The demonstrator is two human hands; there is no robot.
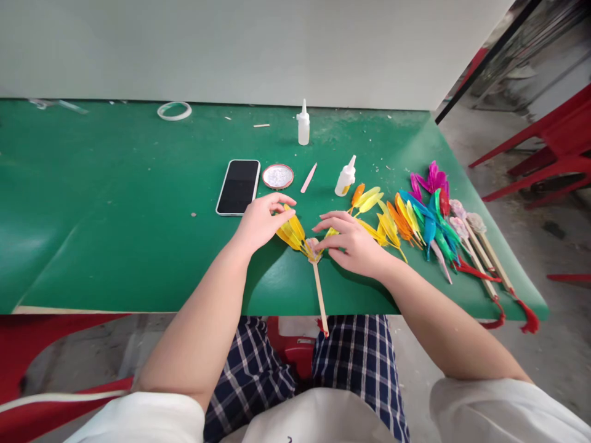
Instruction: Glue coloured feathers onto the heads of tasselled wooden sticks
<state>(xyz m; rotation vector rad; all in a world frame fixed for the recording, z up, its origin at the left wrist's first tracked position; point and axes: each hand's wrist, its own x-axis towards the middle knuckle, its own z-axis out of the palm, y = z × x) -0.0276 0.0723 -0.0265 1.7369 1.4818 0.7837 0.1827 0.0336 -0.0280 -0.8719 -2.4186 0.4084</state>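
A wooden stick [319,295] with a pale flower-like head [313,245] lies in front of me, its lower end past the table edge. Yellow feathers [292,230] fan out to the left of the head. Over their tips is my left hand [264,223], thumb and forefinger apart with a feather tip between them; whether they touch it, I cannot tell. My right hand [349,245] has its fingers spread, the fingertips at the head's right side and partly covering more yellow feathers [332,232]. A red tassel [322,327] shows at the stick's lower end.
On the green table [115,215] lie a phone [238,187], a round lid [277,176], a pink tool [309,178] and a tape roll [174,111]. Two glue bottles, one upright [303,126], one tilted [345,178], stand behind. Coloured feathers [429,215] and tasselled sticks [480,255] lie right.
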